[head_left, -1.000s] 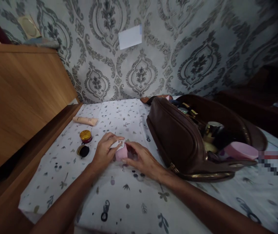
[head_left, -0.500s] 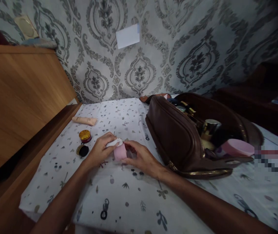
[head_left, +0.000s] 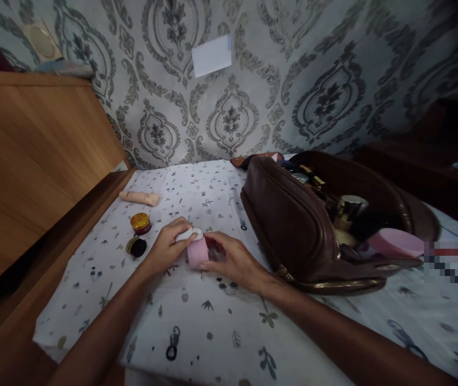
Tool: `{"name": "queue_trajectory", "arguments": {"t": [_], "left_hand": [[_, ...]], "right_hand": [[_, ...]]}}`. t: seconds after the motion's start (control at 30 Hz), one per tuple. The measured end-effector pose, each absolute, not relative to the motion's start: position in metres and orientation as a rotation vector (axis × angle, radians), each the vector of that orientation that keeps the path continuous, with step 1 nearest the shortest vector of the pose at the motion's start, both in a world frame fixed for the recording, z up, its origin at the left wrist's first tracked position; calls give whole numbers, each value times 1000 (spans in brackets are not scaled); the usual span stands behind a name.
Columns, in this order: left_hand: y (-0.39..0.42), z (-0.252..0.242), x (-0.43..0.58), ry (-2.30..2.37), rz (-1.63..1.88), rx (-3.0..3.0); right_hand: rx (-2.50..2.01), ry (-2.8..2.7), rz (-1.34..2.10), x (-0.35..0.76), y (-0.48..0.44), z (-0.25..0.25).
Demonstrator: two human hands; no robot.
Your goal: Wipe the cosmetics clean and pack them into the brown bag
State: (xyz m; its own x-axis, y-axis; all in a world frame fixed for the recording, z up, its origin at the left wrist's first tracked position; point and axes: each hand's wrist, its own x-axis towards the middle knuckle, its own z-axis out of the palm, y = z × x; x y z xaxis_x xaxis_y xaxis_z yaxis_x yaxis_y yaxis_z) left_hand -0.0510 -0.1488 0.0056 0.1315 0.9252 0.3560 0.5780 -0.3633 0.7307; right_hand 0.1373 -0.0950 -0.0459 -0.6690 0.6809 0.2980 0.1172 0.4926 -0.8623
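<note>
My two hands meet over a small pink jar (head_left: 197, 252) on the patterned white sheet (head_left: 220, 321). My right hand (head_left: 231, 261) wraps its fingers round the jar's side. My left hand (head_left: 168, 247) pinches a white cap or pad (head_left: 188, 234) at the jar's top. To the right lies an open brown leather bag (head_left: 293, 225) with cosmetics inside, among them a pink container (head_left: 397, 242) and a metallic cap (head_left: 349, 206).
Left of my hands sit a gold-lidded red jar (head_left: 140, 223), a small black item (head_left: 137, 247) and a beige tube (head_left: 140, 198). A wooden headboard (head_left: 28, 161) rises at the left. Patterned wallpaper with a white card (head_left: 211, 56) stands behind.
The hands stay on the pink jar; the left fingers have shifted slightly on the white piece at its top. The view has barely moved.
</note>
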Motion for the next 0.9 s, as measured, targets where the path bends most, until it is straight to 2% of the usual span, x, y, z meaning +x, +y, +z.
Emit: {"name": "queue_trajectory", "arguments": {"t": [0.27,0.9], "left_hand": [[-148,5,-51,1408,1149,2021],[-148,3,-51,1429,1103,2045]], "right_hand": [[-593,-2148,1176,144,-99,-41],[-606,-2281,967,145,-100,-37]]}}
